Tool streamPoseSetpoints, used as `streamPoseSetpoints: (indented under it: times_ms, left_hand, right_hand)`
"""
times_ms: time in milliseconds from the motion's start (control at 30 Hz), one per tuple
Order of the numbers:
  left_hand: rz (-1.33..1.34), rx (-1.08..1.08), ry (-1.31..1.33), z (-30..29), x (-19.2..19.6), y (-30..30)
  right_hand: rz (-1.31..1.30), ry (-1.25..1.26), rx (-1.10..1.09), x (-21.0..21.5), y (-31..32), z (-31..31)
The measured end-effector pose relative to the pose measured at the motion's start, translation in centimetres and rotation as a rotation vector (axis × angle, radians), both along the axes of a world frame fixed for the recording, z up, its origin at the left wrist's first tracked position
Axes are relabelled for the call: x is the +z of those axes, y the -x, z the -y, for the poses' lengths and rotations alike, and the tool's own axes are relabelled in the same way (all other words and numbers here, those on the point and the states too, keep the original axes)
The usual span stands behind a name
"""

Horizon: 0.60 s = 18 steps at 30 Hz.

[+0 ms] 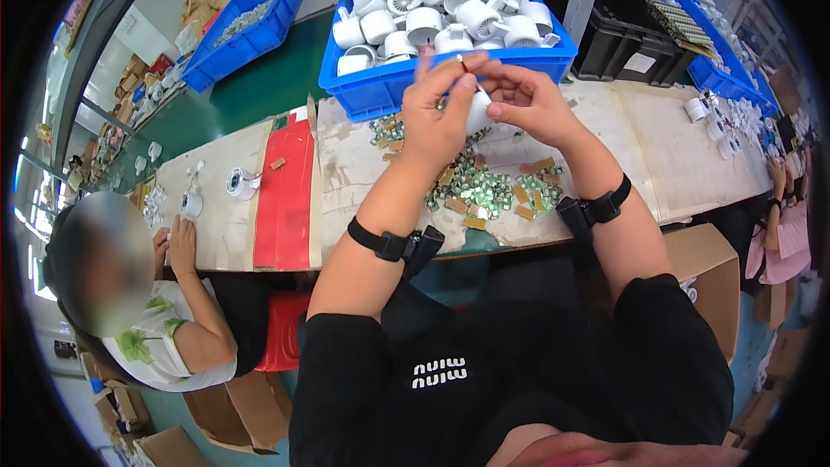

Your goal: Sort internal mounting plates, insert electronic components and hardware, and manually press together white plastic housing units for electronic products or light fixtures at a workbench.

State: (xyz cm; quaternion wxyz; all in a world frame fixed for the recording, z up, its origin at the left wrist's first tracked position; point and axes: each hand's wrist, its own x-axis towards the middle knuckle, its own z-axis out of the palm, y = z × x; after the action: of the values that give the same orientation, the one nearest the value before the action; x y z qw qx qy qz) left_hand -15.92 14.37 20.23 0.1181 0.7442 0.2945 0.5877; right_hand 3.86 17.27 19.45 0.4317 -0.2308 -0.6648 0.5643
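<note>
Two bare hands meet above the pale, stained worktop (353,182): the right hand (529,104) grasps a rounded white plastic part (477,116) between thumb and fingers, seemingly to steady it, while the left hand (439,112) bends its fingertips in near the part's upper end; whether they pinch something small, I cannot tell. The part sits between the hands, just before a rectangular blue plastic bin (373,92) heaped with white plastic cup-shaped housings (424,24), probably for easy reach. Small green circuit boards (486,190) lie scattered nearer the body, likely so single pieces stay accessible.
</note>
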Motion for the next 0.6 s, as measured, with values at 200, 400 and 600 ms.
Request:
streamPoseSetpoints:
  times_ms: [200, 400, 600]
  left_hand:
    - [0.783, -0.299, 0.373, -0.9, -0.6, 0.9]
    - [0.790, -0.214, 0.385, -1.8, -0.4, 0.4]
    - [0.711, -0.189, 0.455, -1.5, -0.6, 0.8]
  right_hand:
    - [0.763, 0.039, -0.271, 0.8, 0.6, -0.8]
    - [0.867, -0.379, -0.359, -3.1, 0.8, -1.0]
    - [0.914, -0.300, -0.272, -1.5, -0.6, -1.1]
